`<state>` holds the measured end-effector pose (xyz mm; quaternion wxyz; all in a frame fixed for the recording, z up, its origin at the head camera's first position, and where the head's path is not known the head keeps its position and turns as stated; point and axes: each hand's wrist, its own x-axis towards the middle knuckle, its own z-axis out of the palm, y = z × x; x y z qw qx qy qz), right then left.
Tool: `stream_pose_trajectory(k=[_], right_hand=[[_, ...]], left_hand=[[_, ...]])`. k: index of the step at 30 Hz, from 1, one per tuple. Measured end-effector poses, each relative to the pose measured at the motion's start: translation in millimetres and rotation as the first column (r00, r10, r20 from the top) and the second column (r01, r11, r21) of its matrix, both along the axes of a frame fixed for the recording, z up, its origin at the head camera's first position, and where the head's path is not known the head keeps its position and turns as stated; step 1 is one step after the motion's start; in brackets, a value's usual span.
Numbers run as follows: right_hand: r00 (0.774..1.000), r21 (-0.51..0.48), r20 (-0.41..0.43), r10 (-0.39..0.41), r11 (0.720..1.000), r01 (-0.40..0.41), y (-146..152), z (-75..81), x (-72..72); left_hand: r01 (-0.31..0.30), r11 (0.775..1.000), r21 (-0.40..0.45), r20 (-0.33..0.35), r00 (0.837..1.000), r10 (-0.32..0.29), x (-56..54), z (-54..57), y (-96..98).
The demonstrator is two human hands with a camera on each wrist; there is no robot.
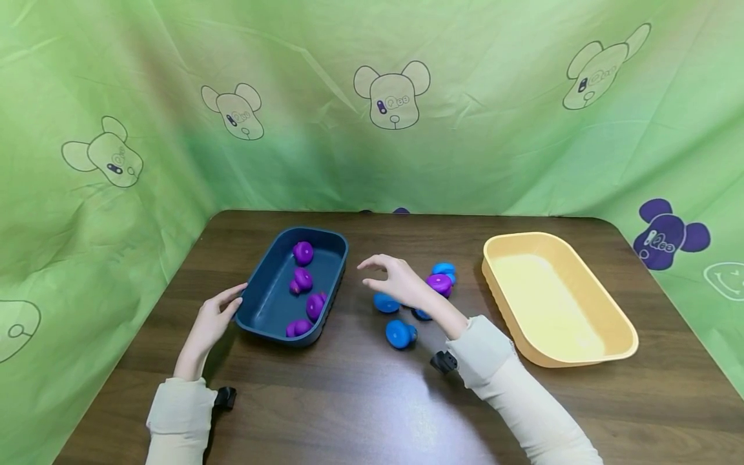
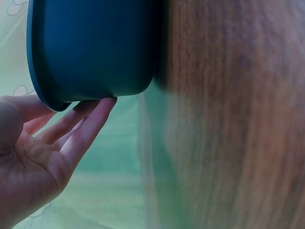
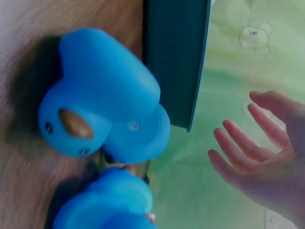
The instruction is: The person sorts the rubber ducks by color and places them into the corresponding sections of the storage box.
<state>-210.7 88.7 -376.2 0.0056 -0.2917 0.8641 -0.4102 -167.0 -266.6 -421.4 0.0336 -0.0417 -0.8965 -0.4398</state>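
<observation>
My left hand [image 1: 213, 321] is at the left side of a dark blue bin [image 1: 266, 298]. In the left wrist view its extended fingertips touch the bin's outer wall [image 2: 100, 52], just under the rim. Several purple rubber ducks [image 1: 301, 281] lie inside the bin. My right hand [image 1: 395, 281] is raised over the table, between the bin and a loose group of ducks, fingers loosely spread with nothing in them. Blue rubber ducks [image 1: 400, 334] lie below and beside it, some partly hidden by the hand and forearm. One purple duck [image 1: 440, 284] is among them.
A pale yellow bin [image 1: 543, 307] with no ducks in it stands at the right of the brown wooden table [image 1: 349, 400]. Green cloth [image 1: 314, 161] printed with mouse-like heads hangs behind and beside the table.
</observation>
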Motion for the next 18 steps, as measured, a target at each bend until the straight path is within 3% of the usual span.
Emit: stream_pose_trajectory(k=[18], right_hand=[[0.991, 0.009, -0.027, -0.13, 0.991, 0.13, 42, 3.9, 10.6]], left_hand=[[0.006, 1.0, 0.006, 0.003, 1.0, -0.006, 1.2, 0.9, 0.3]])
